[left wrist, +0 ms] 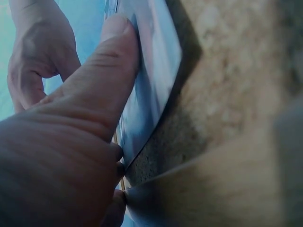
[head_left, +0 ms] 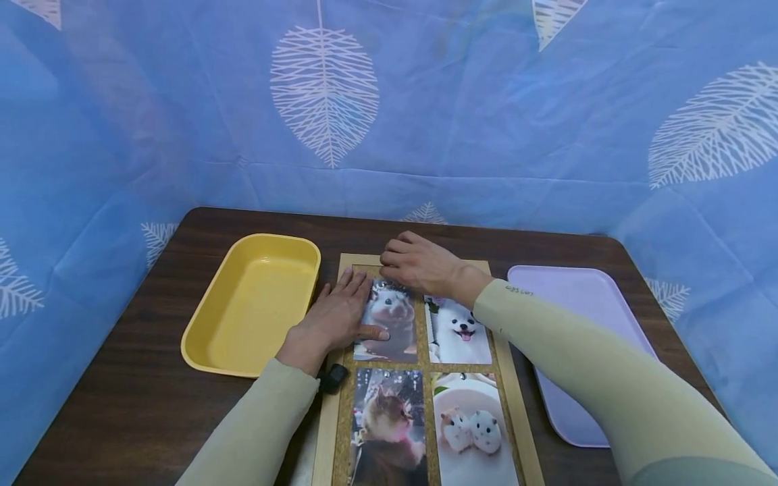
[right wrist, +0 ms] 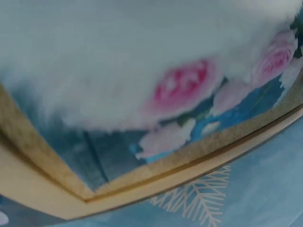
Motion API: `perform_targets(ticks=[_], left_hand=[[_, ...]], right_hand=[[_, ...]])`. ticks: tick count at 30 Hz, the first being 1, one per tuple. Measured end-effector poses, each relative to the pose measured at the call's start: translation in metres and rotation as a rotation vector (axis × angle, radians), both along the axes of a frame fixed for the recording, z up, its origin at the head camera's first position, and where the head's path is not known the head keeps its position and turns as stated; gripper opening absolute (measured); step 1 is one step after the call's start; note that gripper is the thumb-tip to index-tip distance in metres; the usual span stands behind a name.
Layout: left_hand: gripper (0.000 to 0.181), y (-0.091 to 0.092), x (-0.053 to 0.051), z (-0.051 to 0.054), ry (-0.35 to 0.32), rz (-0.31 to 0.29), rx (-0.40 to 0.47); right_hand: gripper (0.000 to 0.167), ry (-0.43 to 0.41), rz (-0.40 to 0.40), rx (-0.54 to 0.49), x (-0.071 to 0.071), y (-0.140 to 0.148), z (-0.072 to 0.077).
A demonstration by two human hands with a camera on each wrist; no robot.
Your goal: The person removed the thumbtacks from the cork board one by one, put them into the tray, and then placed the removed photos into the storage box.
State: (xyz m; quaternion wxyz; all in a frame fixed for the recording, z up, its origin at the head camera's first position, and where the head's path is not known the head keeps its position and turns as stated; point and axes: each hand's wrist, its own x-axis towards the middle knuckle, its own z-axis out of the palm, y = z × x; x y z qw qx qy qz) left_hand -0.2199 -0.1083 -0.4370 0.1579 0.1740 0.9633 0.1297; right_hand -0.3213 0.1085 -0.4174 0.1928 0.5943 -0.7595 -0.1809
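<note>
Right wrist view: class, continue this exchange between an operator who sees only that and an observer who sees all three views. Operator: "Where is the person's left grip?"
Observer: The left grip lies partly over the upper-left photo.
Operator: And the right grip?
Observer: It is by that photo's top edge, as the head view shows.
Operator: What stands to the left of the board?
Observer: A yellow tray stands there on the table.

left hand (head_left: 334, 314) resting on framed cork board (head_left: 330, 426), thumb (head_left: 373, 332) on animal photo (head_left: 396, 327), right hand (head_left: 422, 263) with bent fingers near its top edge, yellow tray (head_left: 252, 310) left, lilac tray (head_left: 583, 293) right, dark table (head_left: 121, 405), blue leaf-print cloth (head_left: 437, 101)
</note>
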Motion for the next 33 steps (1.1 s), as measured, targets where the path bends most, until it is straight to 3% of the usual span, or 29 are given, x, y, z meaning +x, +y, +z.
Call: perform_targets(ticks=[11, 26, 33], left_hand=[[0.115, 0.001, 0.001, 0.001, -0.014, 0.009, -0.01], [0.118, 0.0, 0.0, 0.0, -0.036, 0.017, 0.002], [0.119, 0.001, 0.0, 0.0, -0.035, 0.022, 0.011]], right_hand=[[0.018, 0.052, 0.139, 0.151, -0.002, -0.009, -0.001], [0.015, 0.119, 0.151, 0.255, -0.003, -0.019, 0.002], [0.015, 0.099, 0.165, 0.254, -0.006, -0.02, 0.003]])
